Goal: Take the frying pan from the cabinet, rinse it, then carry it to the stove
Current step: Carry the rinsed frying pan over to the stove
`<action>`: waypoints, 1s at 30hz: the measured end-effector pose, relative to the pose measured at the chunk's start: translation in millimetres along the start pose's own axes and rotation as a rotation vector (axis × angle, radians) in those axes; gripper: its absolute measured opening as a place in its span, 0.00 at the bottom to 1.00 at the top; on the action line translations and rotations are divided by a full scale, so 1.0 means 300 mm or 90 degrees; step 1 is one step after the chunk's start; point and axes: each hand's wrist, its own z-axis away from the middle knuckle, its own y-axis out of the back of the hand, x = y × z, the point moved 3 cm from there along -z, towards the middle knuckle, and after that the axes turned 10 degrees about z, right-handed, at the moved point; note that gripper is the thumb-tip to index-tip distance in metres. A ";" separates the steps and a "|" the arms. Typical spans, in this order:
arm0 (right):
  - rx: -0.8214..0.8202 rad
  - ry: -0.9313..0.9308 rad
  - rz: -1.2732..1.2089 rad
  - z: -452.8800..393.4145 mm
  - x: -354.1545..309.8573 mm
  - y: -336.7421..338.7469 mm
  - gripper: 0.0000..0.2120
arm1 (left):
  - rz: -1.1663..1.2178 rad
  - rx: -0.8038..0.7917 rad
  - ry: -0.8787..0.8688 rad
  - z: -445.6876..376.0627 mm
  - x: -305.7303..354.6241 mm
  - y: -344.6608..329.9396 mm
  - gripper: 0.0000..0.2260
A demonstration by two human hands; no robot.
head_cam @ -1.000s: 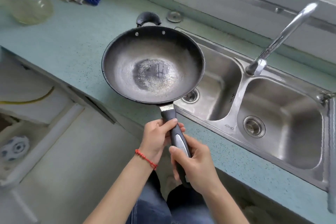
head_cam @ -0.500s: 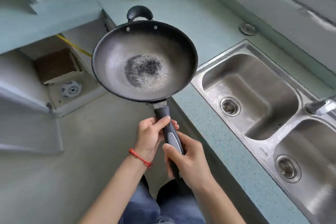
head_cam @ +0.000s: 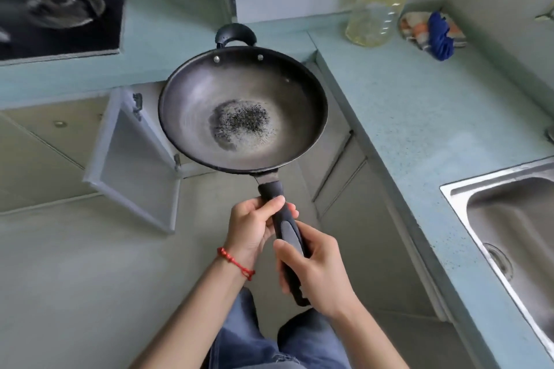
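Observation:
A black frying pan with a worn, speckled centre hangs level in the air above the floor, in front of the counter corner. Its long dark handle points toward me. My left hand, with a red cord at the wrist, grips the handle near the pan. My right hand grips the handle's rear end. The black gas stove with its burner sits on the counter at the far left. The steel sink lies at the right edge.
A white cabinet door stands open below the counter, left of the pan. A large bottle of yellow liquid and a blue-and-orange cloth rest on the teal counter at the back right.
The view has swung left from the sink toward the counter corner. The pan, held in both hands, has moved away from the sink, and the stove has come into view.

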 end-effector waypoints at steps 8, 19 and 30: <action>-0.110 0.032 0.054 -0.206 -0.127 -0.271 0.09 | 0.079 0.065 -0.076 -0.073 0.279 0.231 0.08; -0.363 0.090 0.107 -0.511 -0.251 -0.519 0.10 | 0.190 0.254 -0.207 -0.153 0.530 0.461 0.09; -0.675 0.136 0.159 -0.687 -0.364 -0.788 0.05 | 0.283 0.476 -0.378 -0.096 0.667 0.671 0.09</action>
